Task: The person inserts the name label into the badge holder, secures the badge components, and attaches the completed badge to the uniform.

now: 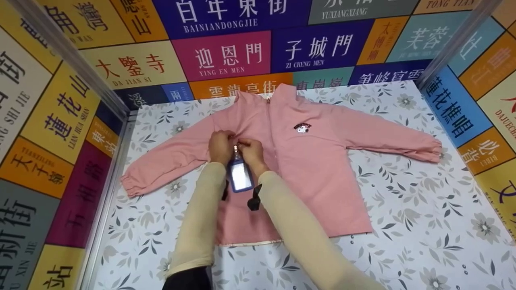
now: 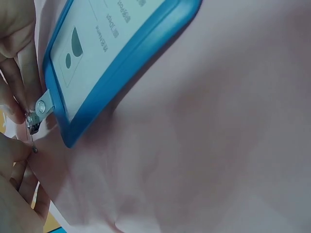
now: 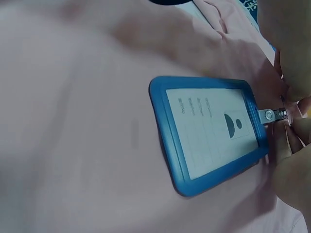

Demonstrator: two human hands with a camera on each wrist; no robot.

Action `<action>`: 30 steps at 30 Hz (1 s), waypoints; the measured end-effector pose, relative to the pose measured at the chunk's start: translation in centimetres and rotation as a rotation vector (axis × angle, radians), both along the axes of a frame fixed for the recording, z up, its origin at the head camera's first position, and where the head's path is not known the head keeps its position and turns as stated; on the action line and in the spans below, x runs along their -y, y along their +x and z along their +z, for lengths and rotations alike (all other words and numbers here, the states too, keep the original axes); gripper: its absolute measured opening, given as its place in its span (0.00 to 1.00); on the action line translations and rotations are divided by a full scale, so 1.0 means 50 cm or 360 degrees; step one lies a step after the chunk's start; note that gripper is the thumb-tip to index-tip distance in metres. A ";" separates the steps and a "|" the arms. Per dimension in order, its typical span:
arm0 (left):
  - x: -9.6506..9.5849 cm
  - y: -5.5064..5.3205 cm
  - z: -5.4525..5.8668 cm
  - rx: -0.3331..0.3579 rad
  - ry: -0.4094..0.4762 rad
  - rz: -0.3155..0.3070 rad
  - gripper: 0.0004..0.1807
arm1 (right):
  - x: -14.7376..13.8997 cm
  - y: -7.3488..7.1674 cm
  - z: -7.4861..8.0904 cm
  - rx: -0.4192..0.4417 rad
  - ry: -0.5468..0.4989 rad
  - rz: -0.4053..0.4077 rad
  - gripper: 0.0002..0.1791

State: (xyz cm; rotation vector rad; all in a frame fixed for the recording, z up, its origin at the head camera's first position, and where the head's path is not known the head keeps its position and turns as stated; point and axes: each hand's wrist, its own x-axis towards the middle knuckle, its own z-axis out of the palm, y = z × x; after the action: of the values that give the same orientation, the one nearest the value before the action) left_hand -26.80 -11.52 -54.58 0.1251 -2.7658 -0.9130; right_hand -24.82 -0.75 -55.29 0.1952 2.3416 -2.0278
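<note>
A pink zip jacket (image 1: 314, 169) lies spread out, front up, with its sleeves out to the sides. On its left front panel lies a blue-framed ID badge holder (image 1: 240, 176) with a metal clip (image 3: 272, 115) at its top end. My right hand (image 1: 250, 154) pinches the clip between thumb and fingers. Beside it, my left hand (image 1: 220, 147) pinches a fold of the jacket's chest fabric. In the left wrist view a thin pin (image 2: 34, 145) runs from the clip towards the left fingertips. Whether it passes through the cloth is hidden by the fingers.
Under the jacket is a table with a white leaf-and-flower covering (image 1: 403, 209). Panels with coloured lettered blocks (image 1: 225, 56) stand along the back and both sides. A small cartoon patch (image 1: 302, 128) sits on the jacket's other chest side.
</note>
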 end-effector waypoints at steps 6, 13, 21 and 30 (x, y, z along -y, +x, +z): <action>0.003 -0.001 -0.002 -0.0006 -0.0012 -0.0005 0.09 | 0.004 0.003 0.003 0.0110 -0.0071 -0.0101 0.14; 0.004 0.003 0.003 -0.0008 -0.0034 -0.0039 0.10 | 0.007 0.002 -0.002 0.0248 -0.0272 -0.0238 0.14; 0.008 0.004 0.005 -0.0027 -0.0010 -0.0042 0.10 | 0.012 0.002 -0.004 0.0339 -0.0433 -0.0268 0.14; 0.006 0.007 0.005 -0.0005 0.0014 -0.0037 0.09 | 0.011 0.001 -0.008 0.0385 -0.0491 -0.0284 0.13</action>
State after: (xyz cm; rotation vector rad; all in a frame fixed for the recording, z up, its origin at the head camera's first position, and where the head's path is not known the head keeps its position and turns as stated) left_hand -26.45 -11.82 -54.35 0.0931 -2.7663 -0.9305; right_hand -24.78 -1.29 -55.72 0.6163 1.9030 -2.2623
